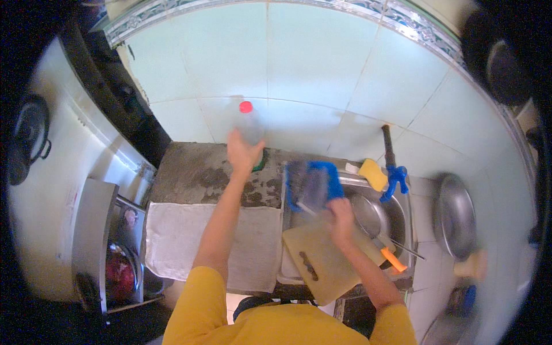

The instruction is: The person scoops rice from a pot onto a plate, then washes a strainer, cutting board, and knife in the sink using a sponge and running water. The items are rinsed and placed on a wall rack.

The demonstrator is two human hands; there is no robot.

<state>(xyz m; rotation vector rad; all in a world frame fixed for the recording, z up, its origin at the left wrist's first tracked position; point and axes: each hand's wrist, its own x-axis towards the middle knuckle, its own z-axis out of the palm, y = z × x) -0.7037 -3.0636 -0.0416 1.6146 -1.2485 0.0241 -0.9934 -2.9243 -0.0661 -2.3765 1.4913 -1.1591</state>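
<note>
My left hand [243, 154] is wrapped around a clear plastic bottle [251, 127] with a red cap, upright at the back of the grey counter by the tiled wall. A green thing [260, 160] shows just beside that hand, partly hidden. My right hand [342, 217] grips the near right corner of a blue plastic basket [334, 177] at the sink's left side. Motion blur covers the basket, and a greyish item [315, 192] inside it is too smeared to name. Below my right hand a cutting board [319, 263] lies across the sink's near part.
A steel sink [399, 215] holds a round metal pan [365, 213]. An orange-handled knife [392, 258] rests by the board. A yellow sponge [373, 174] sits near the blue faucet [394, 181]. White cloth [254, 246] covers the counter's front. A metal basin [455, 215] stands at right.
</note>
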